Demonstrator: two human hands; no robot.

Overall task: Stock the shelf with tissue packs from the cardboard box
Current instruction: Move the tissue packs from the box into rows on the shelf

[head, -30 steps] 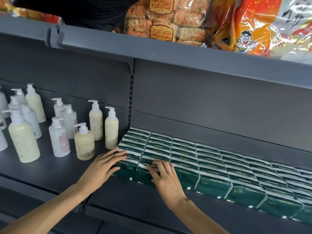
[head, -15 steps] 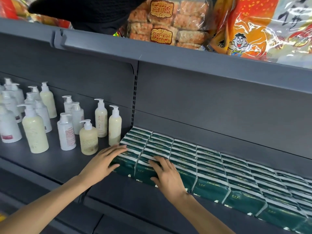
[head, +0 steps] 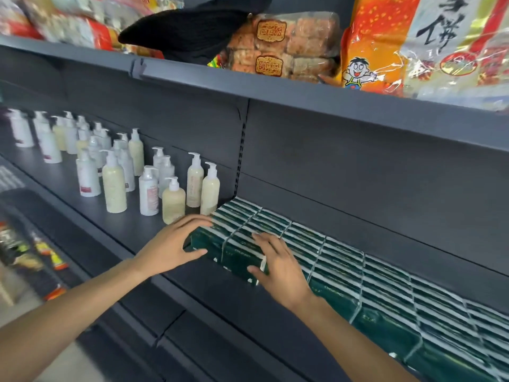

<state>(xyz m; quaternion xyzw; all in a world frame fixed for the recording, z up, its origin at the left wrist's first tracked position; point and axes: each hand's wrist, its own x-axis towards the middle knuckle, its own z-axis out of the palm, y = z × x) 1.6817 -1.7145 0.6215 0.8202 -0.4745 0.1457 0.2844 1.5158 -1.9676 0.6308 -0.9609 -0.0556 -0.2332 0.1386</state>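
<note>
The fingers point(head: 199, 224) of the left hand point(head: 170, 249) are spread wide and laid against the left end of the front tissue packs point(head: 217, 244), with the thumb stretched along their front face. The fingers point(head: 265, 242) of the right hand point(head: 281, 268) are laid nearly straight over the top of the same packs, the thumb pressed on the front face; nothing is curled round or lifted.

Compared with a second ago, both hands are found in almost the same places on the packs, while the view has swung to the left, so that more pump bottles point(head: 173, 201) are shown. The leftmost front packs are seen set slightly askew and forward of the row.

The green packs are laid in a long row along the back of the shelf point(head: 192, 293), from the upright slot strip toward the right end. It is judged that squaring-up is in hand and that this section is nearly filled. The cardboard box is not in view.
</note>
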